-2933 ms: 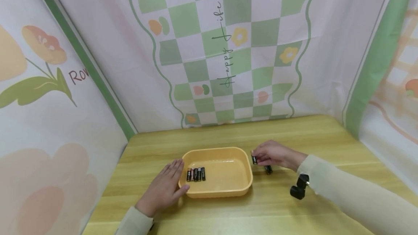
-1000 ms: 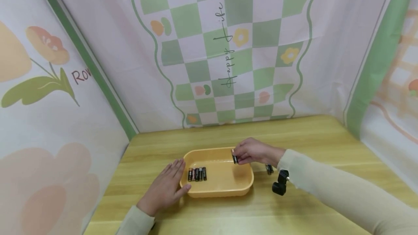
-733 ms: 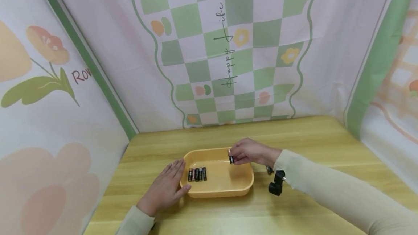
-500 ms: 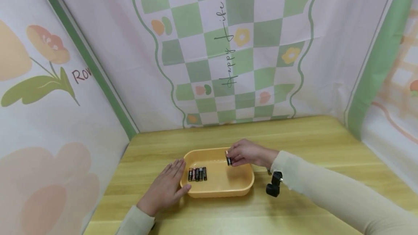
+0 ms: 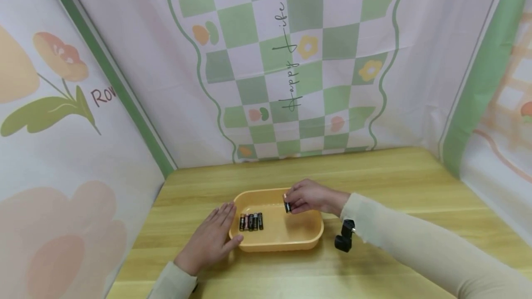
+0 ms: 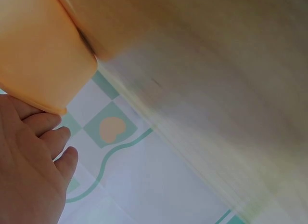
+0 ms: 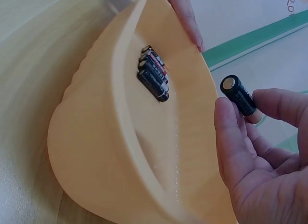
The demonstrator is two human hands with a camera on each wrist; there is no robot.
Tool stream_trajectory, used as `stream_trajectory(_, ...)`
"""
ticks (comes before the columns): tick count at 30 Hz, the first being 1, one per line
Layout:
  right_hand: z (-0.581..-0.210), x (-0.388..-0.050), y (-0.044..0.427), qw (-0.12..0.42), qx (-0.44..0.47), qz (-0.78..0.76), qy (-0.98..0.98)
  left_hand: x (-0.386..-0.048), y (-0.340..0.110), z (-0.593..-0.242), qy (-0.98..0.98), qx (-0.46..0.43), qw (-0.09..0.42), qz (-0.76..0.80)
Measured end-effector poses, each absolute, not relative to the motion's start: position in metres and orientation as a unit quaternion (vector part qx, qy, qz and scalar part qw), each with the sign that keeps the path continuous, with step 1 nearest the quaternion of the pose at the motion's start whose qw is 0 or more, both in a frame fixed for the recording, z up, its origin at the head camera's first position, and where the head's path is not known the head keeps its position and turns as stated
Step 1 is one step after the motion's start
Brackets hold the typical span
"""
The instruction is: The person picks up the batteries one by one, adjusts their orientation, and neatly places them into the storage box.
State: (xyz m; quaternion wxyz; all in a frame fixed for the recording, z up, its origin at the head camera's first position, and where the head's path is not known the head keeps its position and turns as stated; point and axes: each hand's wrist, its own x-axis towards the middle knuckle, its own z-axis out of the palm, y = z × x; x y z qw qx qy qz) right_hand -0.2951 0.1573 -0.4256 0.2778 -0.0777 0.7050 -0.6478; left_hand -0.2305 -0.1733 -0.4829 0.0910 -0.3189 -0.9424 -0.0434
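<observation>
In the head view my right hand (image 5: 311,196) is over the right part of a yellow-orange plastic tray (image 5: 276,246). It pinches a black battery (image 5: 287,204) between thumb and fingers; the right wrist view shows this battery (image 7: 237,94) tilted, one metal end toward the camera. Several batteries (image 5: 251,222) lie side by side in a row on the tray floor, near its left wall. My left hand (image 5: 205,243) rests against the tray's left rim with its fingers straight. In the left wrist view its fingertips (image 6: 58,137) are at the tray's edge.
The tray stands on a wood-grain table (image 5: 199,179). Behind it hangs a checkered green and white cloth (image 5: 282,82), with more printed cloth on both sides. A black wrist camera (image 5: 344,236) hangs below my right sleeve.
Carrying the battery, my right hand has moved left from beside the tray to over it and then slightly down. My arm now hides the batteries on the table. My left hand stays put.
</observation>
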Motion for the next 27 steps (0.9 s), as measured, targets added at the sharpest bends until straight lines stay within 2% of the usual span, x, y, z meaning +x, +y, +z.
stream_trajectory(27, -0.435, -0.295, 0.136, 0.286, -0.089, -0.65, 0.698, -0.23, -0.173, -0.482, -0.946, -0.313, 0.08, -0.039)
